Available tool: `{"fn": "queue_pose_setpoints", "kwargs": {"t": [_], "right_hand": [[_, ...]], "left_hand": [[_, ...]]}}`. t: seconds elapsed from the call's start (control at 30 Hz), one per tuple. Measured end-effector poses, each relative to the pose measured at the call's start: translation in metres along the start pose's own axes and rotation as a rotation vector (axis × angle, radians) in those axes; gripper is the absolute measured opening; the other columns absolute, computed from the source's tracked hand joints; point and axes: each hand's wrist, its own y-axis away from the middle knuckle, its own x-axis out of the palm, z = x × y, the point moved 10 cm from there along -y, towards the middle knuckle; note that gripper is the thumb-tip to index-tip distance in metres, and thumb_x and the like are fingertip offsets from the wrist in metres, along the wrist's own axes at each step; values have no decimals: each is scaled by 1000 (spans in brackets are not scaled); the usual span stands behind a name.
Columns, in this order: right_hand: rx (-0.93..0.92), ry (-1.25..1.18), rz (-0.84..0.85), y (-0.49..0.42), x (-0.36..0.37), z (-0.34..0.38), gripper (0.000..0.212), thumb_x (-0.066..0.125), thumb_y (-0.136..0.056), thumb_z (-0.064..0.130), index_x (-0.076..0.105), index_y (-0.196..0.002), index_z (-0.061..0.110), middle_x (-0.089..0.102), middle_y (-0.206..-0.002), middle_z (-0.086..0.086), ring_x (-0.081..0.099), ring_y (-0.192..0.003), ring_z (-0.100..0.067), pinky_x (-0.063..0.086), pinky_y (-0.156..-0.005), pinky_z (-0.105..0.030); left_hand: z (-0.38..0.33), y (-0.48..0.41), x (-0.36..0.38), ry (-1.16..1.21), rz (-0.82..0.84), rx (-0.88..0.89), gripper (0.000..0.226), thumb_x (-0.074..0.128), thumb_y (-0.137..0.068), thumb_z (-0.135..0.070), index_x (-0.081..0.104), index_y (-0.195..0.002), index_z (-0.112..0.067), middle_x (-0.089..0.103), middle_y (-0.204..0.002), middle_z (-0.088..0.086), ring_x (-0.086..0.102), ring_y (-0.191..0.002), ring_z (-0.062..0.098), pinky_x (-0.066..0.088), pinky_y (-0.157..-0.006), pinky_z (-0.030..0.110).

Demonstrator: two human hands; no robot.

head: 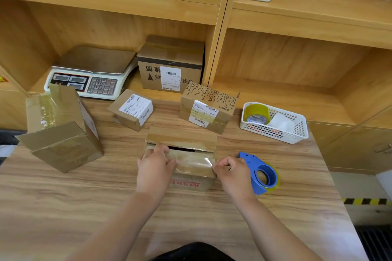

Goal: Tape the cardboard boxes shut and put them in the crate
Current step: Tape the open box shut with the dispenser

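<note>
A small cardboard box [192, 176] with red lettering sits on the wooden table [84, 207] in front of me, its far flap [182, 139] lifted and a dark gap showing. My left hand [156, 166] presses on the near flap at the box's left side. My right hand [232, 168] pinches the end of a clear tape strip [201, 162] at the box's right edge. The blue tape dispenser [262, 174] lies on the table just right of my right hand. No crate is in view.
Other cardboard boxes stand around: a big one [63, 133] at left, a labelled small one [132, 110], a printed one [209, 110] and one on the shelf [170, 65]. A scale [91, 74] sits back left. A white basket [275, 123] holds tape rolls.
</note>
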Motion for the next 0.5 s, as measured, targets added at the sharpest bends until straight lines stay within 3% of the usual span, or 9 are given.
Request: {"fn": "queue_pose_setpoints", "kwargs": {"t": [0.3, 0.5], "right_hand": [[-4, 1, -18, 1, 2, -3, 18, 69, -80, 13, 62, -64, 16, 62, -72, 11, 49, -91, -8, 38, -76, -23], [-22, 5, -34, 0, 2, -3, 17, 70, -80, 12, 62, -64, 14, 62, -74, 10, 49, -92, -7, 36, -73, -17]], "left_hand": [[-8, 5, -3, -77, -79, 125, 32, 64, -87, -28, 53, -113, -13, 60, -76, -3, 53, -89, 19, 34, -85, 29], [-8, 4, 4, -171, -82, 177, 31, 64, -87, -29, 56, -111, -12, 63, -82, 2, 57, -92, 24, 38, -84, 32]]}}
